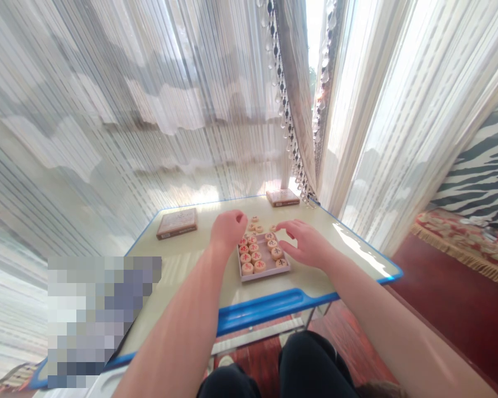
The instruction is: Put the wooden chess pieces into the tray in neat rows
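Observation:
My left hand (pixel 227 229) is closed, its fingers curled in beside the far left corner of a shallow box tray (pixel 266 258). What those fingers hold, if anything, is hidden. My right hand (pixel 302 241) is open at the tray's right side, thumb and fingers apart, fingertips close to the black-marked xiangqi pieces (pixel 276 252). Inside the tray, red-marked xiangqi pieces (pixel 254 248) stand in two columns on the left, and the black-marked ones line the right. Several loose round pieces (pixel 259 229) lie on the table just beyond the tray.
The pale table (pixel 195 276) has a blue edge with a molded groove (pixel 265 307) in front. A flat box (pixel 177 223) lies at the back left, another box (pixel 283 197) at the back right. Striped curtains (pixel 170 110) hang behind. A pixelated patch hides the left side.

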### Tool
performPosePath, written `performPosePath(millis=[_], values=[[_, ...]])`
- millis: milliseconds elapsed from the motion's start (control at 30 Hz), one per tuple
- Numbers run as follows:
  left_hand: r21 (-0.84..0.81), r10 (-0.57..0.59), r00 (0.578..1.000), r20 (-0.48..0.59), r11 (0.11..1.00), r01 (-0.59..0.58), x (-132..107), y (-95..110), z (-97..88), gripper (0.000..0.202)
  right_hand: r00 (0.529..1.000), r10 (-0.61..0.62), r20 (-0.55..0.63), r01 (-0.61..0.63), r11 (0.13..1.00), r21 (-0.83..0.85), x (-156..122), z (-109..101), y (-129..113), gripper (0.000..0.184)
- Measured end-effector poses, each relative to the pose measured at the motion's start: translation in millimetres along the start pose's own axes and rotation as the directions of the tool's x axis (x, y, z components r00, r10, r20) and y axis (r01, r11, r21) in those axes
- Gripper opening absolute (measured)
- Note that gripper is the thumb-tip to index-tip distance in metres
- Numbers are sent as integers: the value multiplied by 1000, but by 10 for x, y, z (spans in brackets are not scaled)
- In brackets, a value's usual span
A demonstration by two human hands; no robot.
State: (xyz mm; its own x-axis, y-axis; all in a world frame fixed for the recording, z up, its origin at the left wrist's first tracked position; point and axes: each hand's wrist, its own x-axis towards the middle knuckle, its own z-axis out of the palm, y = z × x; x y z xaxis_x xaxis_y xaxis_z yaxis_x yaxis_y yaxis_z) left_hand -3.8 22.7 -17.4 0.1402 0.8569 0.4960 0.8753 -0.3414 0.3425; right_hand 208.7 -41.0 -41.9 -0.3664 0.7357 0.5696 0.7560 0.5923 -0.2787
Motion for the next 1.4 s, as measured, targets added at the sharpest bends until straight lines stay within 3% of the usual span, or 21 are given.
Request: performPosePath(millis=[100, 200, 333, 433, 500, 633, 767, 867, 1000, 1167, 1300, 1400], values=[[-122, -45, 999, 4, 991, 45, 65, -142, 83, 25, 997, 65, 48, -66, 998, 19, 14, 48, 19, 24], [-250, -205, 978, 31, 946, 206, 120, -300, 156, 34, 987, 139, 83, -144, 988, 51, 29, 97, 47, 23], [-405, -273, 938, 213, 849, 339, 144, -449, 225, 39, 976, 206, 63, -211, 974, 80, 97, 146, 127, 24], [-468, -281, 919, 278, 796, 385, 136, -484, 246, 39, 970, 226, 89, -234, 967, 98, 223, 167, 213, 26], [-398, -267, 928, 261, 846, 356, 126, -478, 240, 37, 969, 221, 113, -234, 966, 112, 351, 178, 264, 26], [-139, -134, 977, 166, 978, 157, 106, -456, 218, 41, 975, 128, 181, -155, 977, 147, 673, 223, 335, 25], [-94, -86, 977, 193, 990, 105, 125, -499, 239, 45, 976, -5, 216, -40, 978, 203, 904, 369, 440, 26], [-107, -74, 977, 200, 989, 97, 163, -549, 272, 41, 994, 79, 81, -92, 982, 166, 923, 523, 561, 26], [-85, 8, 978, 211, 996, 11, 191, -567, 305, 42, 987, 18, 160, -37, 992, 119, 862, 631, 655, 31], [-139, 4, 975, 222, 990, 28, 194, -544, 315, 38, 970, -115, 215, 83, 985, 149, 869, 647, 638, 30], [-189, -31, 970, 239, 979, 78, 196, -516, 294, 36, 982, -123, 146, 98, 981, 169, 884, 636, 626, 29], [-240, -62, 955, 290, 961, 135, 197, -503, 265, 34, 977, -148, 156, 116, 974, 197, 878, 586, 585, 23]])
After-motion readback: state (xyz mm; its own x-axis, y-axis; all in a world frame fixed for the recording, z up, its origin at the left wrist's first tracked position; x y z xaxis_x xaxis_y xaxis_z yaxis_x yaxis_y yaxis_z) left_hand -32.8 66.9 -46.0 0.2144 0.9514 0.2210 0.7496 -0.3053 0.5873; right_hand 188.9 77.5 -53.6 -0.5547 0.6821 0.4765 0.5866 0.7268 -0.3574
